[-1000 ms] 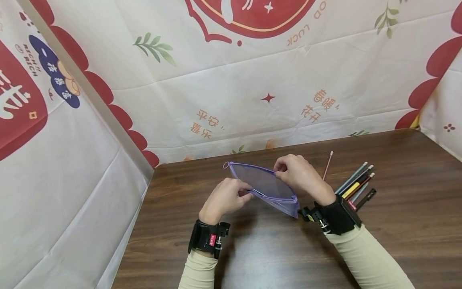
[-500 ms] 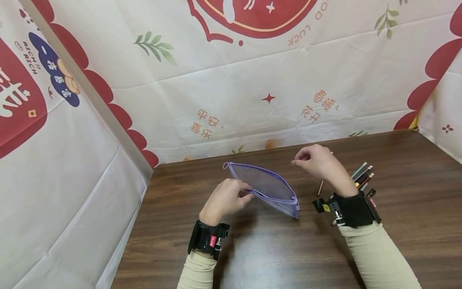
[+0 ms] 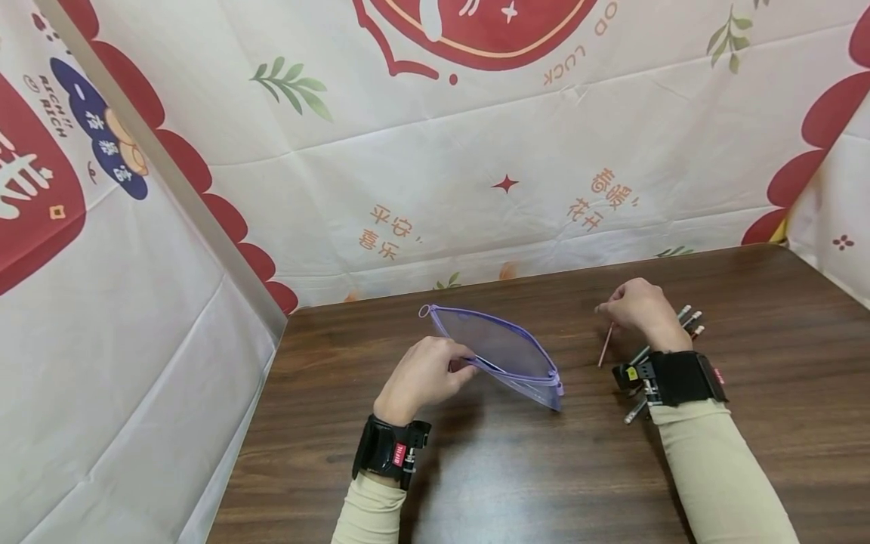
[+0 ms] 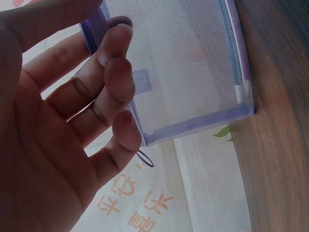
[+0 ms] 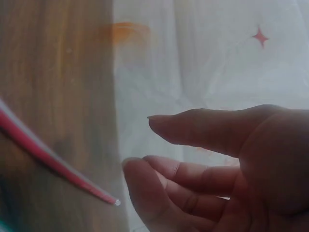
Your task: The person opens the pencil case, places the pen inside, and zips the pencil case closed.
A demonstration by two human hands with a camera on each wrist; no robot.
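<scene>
While our left hand (image 3: pixel 421 378) pinches the purple pouch (image 3: pixel 503 346) at centre, our empty right hand (image 3: pixel 642 311), thumb and fingers apart, hangs by the red pencil (image 3: pixel 606 345), its strap (image 3: pixel 688 378) kinda blocking the right-side pencil pile (image 3: pixel 693 317).

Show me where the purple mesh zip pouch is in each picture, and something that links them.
Head: the purple mesh zip pouch is right of and below centre, held by the left hand.
Left wrist: upper middle, beside the fingers.
Right wrist: not in it.
Shared landmark: the brown wood-grain table.
</scene>
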